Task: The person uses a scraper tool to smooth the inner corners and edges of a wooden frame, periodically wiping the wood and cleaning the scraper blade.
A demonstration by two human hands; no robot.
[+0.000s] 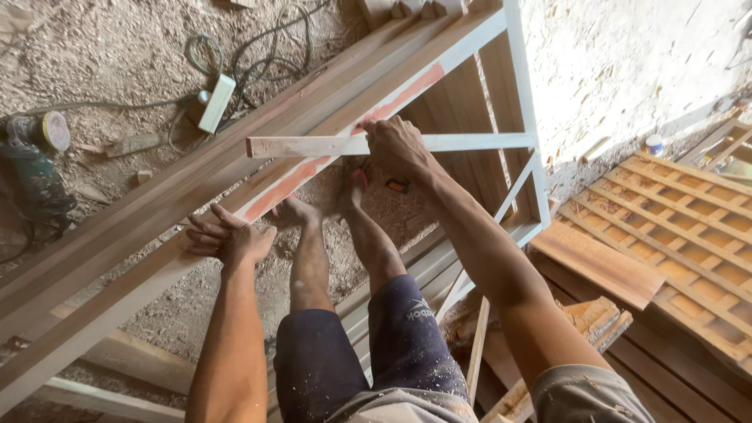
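Sawdust and wood shavings cover the workshop floor [94,47], which serves as the work surface. A long timber frame rail [235,168], made of reddish-brown boards with a pale painted edge, runs diagonally from lower left to upper right. A white-painted frame [526,117] joins it at the upper right.

Step in hand, as judged from the view: positioning a short wooden batten [305,146] across the rail. The right hand [395,147] is closed around the batten near its mid-length, holding it roughly level and crosswise, in contact with the rail's top edge. The left hand [231,239] holds nothing; it rests flat on the rail lower down, fingers spread, bracing the timber. Both bare feet [294,211] stand on the floor just behind the rail.

The next move appears to call for alignment of the batten against the rail edge while the left hand keeps the rail from shifting.

Surroundings:
- An angle grinder [35,153] lies at far left.
- A white power strip [215,102] with coiled cables [266,55] lies beyond the rail.
- A wooden lattice panel [689,227] lies at right, with loose planks [599,262] beside it.
- A small white container [655,145] stands near the lattice.
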